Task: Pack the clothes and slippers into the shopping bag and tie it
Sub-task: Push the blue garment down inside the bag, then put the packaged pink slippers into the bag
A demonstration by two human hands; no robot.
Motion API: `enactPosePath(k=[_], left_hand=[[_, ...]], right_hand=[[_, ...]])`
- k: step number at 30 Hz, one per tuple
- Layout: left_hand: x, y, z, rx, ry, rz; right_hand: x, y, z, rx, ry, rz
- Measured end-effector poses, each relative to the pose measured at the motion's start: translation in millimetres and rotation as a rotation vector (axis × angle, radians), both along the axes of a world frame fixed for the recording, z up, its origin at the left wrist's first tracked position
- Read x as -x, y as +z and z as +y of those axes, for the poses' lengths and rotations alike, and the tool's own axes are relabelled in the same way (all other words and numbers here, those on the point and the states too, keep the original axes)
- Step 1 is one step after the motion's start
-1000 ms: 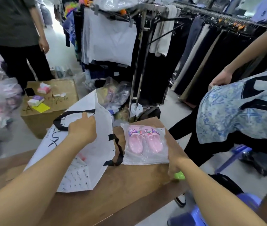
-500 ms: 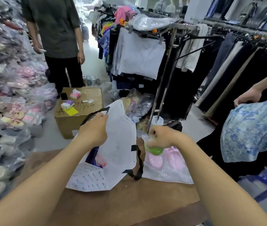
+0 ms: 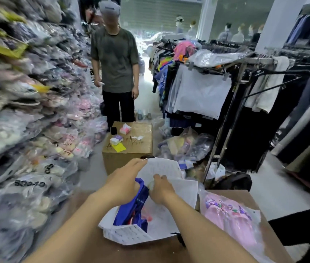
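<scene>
A white shopping bag (image 3: 180, 190) with black handles lies on the brown table (image 3: 150, 253), its mouth held up. My left hand (image 3: 125, 185) grips the bag's upper edge near a black handle. My right hand (image 3: 160, 188) is at the bag's mouth, closed on a small pale green object that is mostly hidden. Blue clothing (image 3: 133, 207) with something red under it shows inside the bag. A pair of pink slippers in a clear plastic packet (image 3: 228, 215) lies on the table just right of the bag.
A cardboard box (image 3: 131, 149) with small items on top stands beyond the table. A person in a grey-green shirt (image 3: 115, 69) stands behind it. Packed goods are stacked at the left (image 3: 17, 111). A metal clothes rack (image 3: 235, 92) stands at the right.
My right hand has carried the small green object from over the slippers packet into the bag's mouth. My left hand has kept the bag's edge raised. My view has tilted upward.
</scene>
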State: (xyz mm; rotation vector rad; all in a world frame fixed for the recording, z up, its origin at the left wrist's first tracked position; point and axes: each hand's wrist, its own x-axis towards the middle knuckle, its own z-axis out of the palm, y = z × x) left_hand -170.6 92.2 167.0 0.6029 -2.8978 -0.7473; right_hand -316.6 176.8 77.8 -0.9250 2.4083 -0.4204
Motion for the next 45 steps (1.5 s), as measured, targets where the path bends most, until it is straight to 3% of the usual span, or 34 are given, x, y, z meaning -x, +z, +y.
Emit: enactPosePath(k=[6, 11, 17, 21, 26, 29, 36, 45], left_hand=[[8.0, -6.1, 0.6, -0.004, 0.035, -0.002], [28.1, -8.9, -4.3, 0.097, 0.154, -0.027], [62.2, -3.2, 11.8, 0.167, 0.208, -0.134], [82.5, -9.8, 35.8, 0.204, 0.177, -0.185], [91.5, -23.0, 45.0, 0.225, 0.14, -0.232], [93.2, -26.0, 42.6, 0.22, 0.145, -0.239], [90.8, -20.2, 42.5, 0.225, 0.177, -0.225], [83.0, -16.9, 39.8, 0.2, 0.174, -0.199]], right_hand=[[4.9, -12.3, -1.7, 0.06, 0.098, -0.048], [10.8, 25.7, 31.2, 0.29, 0.147, -0.045], [48.3, 60.8, 108.3, 0.602, -0.112, 0.051], [86.5, 26.2, 171.7, 0.497, -0.451, 0.116], [107.7, -45.6, 242.3, -0.155, -0.715, 0.057], [111.2, -82.4, 264.4, -0.309, -0.762, -0.076], [100.3, -91.1, 265.5, -0.108, -0.979, -0.093], [108.6, -96.4, 254.6, 0.118, -1.096, -0.427]])
